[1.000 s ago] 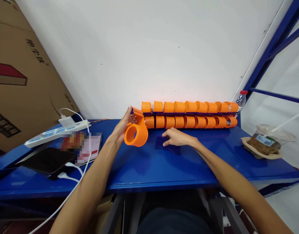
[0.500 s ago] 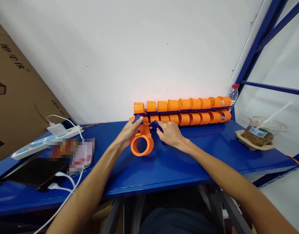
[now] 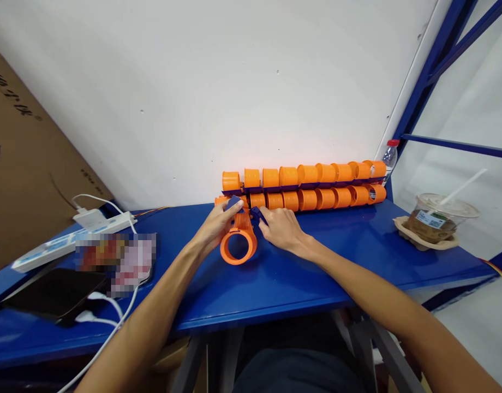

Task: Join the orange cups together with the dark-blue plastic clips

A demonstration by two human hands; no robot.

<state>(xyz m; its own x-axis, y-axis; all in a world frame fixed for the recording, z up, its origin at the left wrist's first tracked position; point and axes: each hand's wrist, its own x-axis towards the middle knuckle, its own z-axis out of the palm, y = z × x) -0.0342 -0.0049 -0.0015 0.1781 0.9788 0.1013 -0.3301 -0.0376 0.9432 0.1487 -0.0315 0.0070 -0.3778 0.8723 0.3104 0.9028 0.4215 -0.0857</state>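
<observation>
My left hand (image 3: pixel 215 225) is closed on an orange plastic part (image 3: pixel 243 221) that ends in a large open ring facing me. The thumb presses against a dark blue block (image 3: pixel 234 202) at the part's upper end. Just to the right, my right hand (image 3: pixel 284 229) grips a small dark blue plastic piece (image 3: pixel 257 212) close to the orange part; whether the two touch is unclear. Behind both hands stand two stacked rows of orange cylinders (image 3: pixel 308 174) on dark strips. The fingers hide portions of both held pieces.
On the blue table (image 3: pixel 316 267) a drink cup with a straw (image 3: pixel 435 218) sits in a cardboard holder at right, near a red-capped bottle (image 3: pixel 390 155). To the left lie a power strip (image 3: pixel 71 243), a black phone-like device (image 3: pixel 54 295) and white cables. A cardboard box (image 3: pixel 34 164) stands far left.
The dark blue piece in my right hand has tilted and come slightly closer to the orange part. The orange ring has turned a little more toward me. The view has shifted slightly.
</observation>
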